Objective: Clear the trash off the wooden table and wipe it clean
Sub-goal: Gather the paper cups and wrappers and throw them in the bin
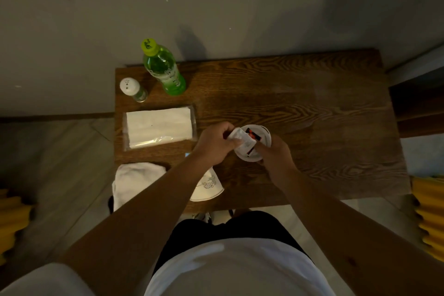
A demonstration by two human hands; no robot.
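On the wooden table (300, 108) stands a white paper cup (263, 133), near the middle front. My left hand (213, 143) grips a crumpled white wrapper (236, 134) and holds it at the cup's mouth, where a red and black scrap (252, 136) shows. My right hand (276, 155) holds the cup's near side. A second paper cup (207, 187) lies on its side at the front edge, partly hidden by my left forearm. A white cloth (134, 181) lies bunched at the front left corner.
A pack of white tissues in clear plastic (158, 127) lies at the left. Behind it stand a green bottle (164, 69) and a small white-capped shaker (133, 90). Yellow ridged objects (430, 214) flank the table on the floor. A grey wall runs behind.
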